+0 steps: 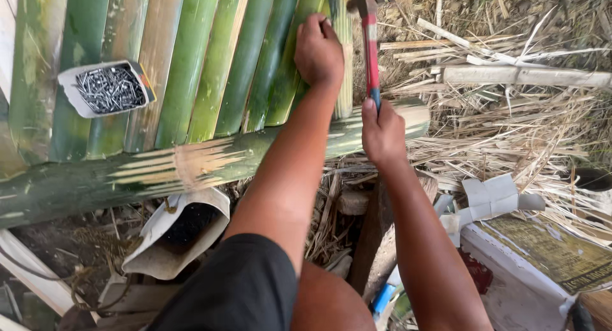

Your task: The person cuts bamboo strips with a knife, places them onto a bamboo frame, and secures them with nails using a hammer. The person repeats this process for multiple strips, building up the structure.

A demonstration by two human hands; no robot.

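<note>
Nearest the camera: black shorts (236, 293) and both forearms reaching out. Below left on the ground lies a curled pale sheath (182, 232) with dark stuff inside; below right a white box (529, 273) with torn flaps.

Right hand (382, 133) is closed around the bottom of the hammer (370, 44) handle, red shaft with a blue end, head raised at the top edge of view. Grip is tight, full fist, holding nothing else.

Left hand (317, 50) sits farther out, pressed down on a bamboo slat (290, 70) near the right end of the row. Fingers are curled at the tip as if pinching something small; I cannot tell if a nail is there, too small. So that grip is narrow and touching the slat.

Progress, judged only from the layout: a row of split green bamboo slats (191, 63) already lies side by side across a thick bamboo crossbar (159, 168), which looks scuffed and splintered in the middle. The work looks to be at the rightmost slats, so most of the row seems laid and the last ones are in hand.

Farther left, an open box of nails (108, 89) rests on the slats. Beyond, right, dry straw (510, 114) and a pale pole (523, 76).
</note>
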